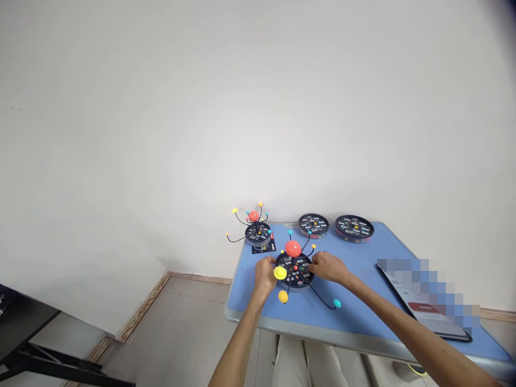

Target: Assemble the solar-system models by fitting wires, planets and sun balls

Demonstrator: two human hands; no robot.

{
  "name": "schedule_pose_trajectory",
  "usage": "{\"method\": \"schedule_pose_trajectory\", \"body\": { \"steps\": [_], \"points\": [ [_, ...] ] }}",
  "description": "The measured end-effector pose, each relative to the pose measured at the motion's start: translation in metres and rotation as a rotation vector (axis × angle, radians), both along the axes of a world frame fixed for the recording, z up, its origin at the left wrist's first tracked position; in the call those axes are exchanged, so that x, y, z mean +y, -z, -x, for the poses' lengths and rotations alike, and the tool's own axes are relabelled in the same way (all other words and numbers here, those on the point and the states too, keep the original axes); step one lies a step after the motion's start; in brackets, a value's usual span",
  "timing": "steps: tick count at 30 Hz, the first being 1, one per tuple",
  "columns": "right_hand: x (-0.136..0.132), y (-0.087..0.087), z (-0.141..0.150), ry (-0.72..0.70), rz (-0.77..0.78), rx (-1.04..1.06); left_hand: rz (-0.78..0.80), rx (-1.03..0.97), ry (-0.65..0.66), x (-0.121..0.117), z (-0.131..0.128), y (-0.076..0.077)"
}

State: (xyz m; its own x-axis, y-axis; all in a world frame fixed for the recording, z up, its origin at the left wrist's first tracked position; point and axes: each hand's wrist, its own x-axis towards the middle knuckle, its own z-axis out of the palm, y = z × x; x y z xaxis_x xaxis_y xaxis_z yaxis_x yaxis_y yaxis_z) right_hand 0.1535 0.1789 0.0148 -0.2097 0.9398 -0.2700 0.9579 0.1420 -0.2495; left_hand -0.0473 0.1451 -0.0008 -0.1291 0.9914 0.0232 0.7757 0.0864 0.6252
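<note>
Presently, a round black planetary-model base (300, 269) is set on the blue table top (250, 290), centred between both hands, with wire arms (318, 295) splayed outward. Left hand (264, 278) is curled at its left rim, partly hidden behind a yellow ball (280, 273); right hand (327, 267) is laid narrow, fingers together, against its right rim. Neither hand is clearly nearer; whether the base is gripped cannot be told.
</note>
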Motion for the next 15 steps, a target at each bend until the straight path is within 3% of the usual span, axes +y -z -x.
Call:
{"method": "schedule_pose_trajectory", "body": {
  "steps": [15],
  "points": [
    [0.0051, 0.0042, -0.0031, 0.026, 0.005, 0.069, -0.018, -0.077, 0.069, -0.0003, 0.0022, 0.003]
  ]
}}
